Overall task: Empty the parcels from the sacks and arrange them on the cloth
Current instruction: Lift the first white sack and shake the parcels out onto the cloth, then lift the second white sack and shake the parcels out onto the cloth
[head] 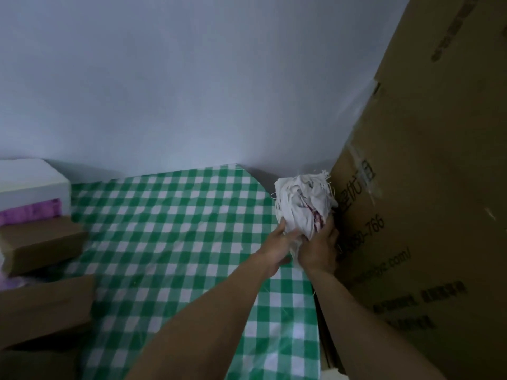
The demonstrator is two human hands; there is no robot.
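- I have both hands up at the far right edge of the green checked cloth [178,229], close together and clamped on the same thing: a crumpled white sack [301,204] with frayed threads at its top.
- The left hand [279,242] grips the sack's lower left side, and the right hand [318,248] wraps its lower right side. The two hands nearly touch beneath it.
- The sack is bunched into a ball and held above the cloth's edge, just beside the tall cardboard carton [425,187] on the right. I judge it empty, since it looks limp and shows no hard shape inside, though I cannot see into it.
- Parcels sit along the left side: a brown box [41,242], a second brown box [46,305] nearer to me, a white box [30,182] at the back, and a purple packet [30,211] under the white one.
- They are crowded at the cloth's left edge, and the middle of the cloth is bare check.
- So the emptying looks largely done for this sack. What remains is setting the sack aside and spreading the parcels out. I cannot tell whether more sacks wait out of view.
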